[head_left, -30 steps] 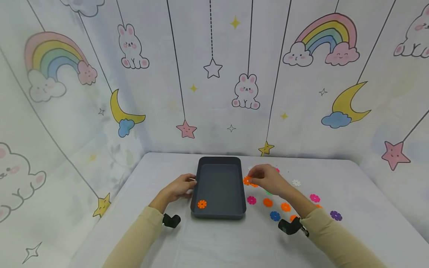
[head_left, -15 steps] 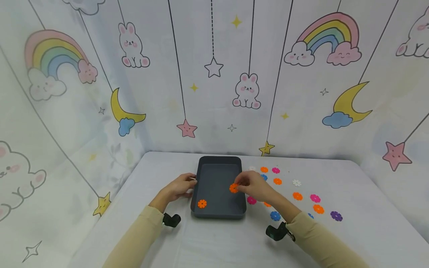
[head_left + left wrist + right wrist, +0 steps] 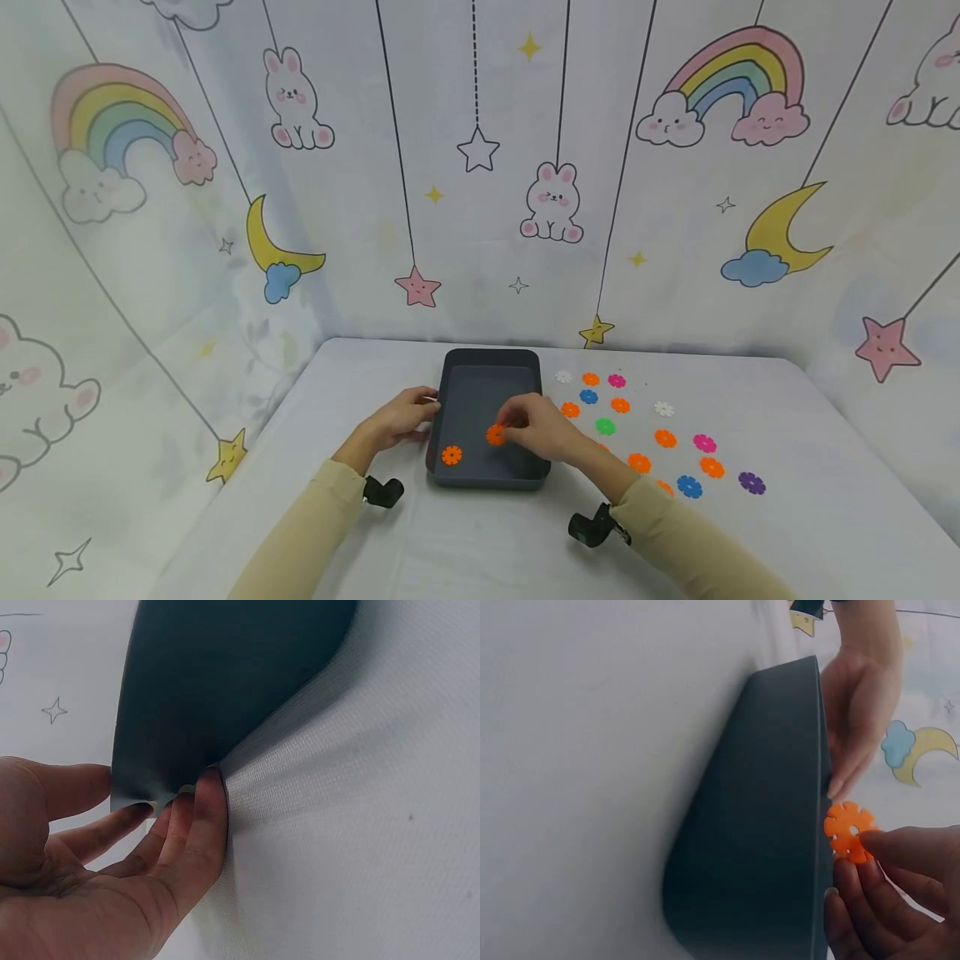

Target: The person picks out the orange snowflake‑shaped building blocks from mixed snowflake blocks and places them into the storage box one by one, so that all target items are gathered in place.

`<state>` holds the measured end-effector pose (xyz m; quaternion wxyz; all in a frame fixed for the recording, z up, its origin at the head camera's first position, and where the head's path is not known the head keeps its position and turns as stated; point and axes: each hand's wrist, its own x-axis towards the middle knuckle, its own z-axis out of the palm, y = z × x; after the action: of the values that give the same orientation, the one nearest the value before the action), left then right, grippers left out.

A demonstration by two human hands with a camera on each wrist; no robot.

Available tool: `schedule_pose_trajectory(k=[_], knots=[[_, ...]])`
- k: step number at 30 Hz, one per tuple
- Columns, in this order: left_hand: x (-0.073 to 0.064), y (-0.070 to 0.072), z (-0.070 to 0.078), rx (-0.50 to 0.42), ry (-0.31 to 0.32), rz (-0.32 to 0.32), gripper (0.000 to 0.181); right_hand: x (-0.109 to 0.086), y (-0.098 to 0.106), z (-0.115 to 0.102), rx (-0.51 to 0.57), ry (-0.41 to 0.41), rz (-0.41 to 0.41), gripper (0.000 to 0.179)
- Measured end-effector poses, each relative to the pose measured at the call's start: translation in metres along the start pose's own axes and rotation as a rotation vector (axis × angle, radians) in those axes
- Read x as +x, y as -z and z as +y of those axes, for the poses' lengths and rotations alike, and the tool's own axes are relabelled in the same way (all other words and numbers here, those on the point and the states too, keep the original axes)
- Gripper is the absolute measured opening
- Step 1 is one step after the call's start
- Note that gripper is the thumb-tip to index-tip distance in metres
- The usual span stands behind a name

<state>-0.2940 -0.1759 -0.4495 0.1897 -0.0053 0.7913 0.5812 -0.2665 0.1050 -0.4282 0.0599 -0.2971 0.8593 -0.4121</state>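
Note:
A dark grey rectangular tray [image 3: 487,383] lies on the white-covered table. My left hand [image 3: 402,415] grips its left side, the thumb at the rim and the fingers against the outer wall [image 3: 225,682]. Over the tray's middle my right hand [image 3: 536,425] pinches an orange notched plastic disc [image 3: 847,829] between thumb and fingers, the disc tilted upright. Another orange disc [image 3: 452,455] lies flat in the tray's front left corner. The right wrist view shows the held disc close to the tray's rim.
Right of the tray, several loose notched discs lie scattered, among them a green disc [image 3: 605,427], a blue disc [image 3: 690,487], a purple disc [image 3: 752,483] and a white disc [image 3: 663,409]. A patterned cloth backdrop [image 3: 480,225] rises behind the table.
My right hand has carried an orange disc from the loose pieces leftward over the tray's rim to above its middle. The left hand has stayed at the tray's left side.

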Motion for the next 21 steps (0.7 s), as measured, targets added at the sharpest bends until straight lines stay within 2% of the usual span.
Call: schedule_pose_trajectory(k=[8, 21], knots=[[-0.002, 0.0, -0.001, -0.021, -0.028, -0.023, 0.047, 0.008, -0.019, -0.005, -0.005, 0.005, -0.014, 0.011], [-0.002, 0.001, 0.0, -0.023, -0.015, -0.024, 0.048, 0.017, -0.04, 0.003, -0.028, -0.008, -0.037, 0.007]])
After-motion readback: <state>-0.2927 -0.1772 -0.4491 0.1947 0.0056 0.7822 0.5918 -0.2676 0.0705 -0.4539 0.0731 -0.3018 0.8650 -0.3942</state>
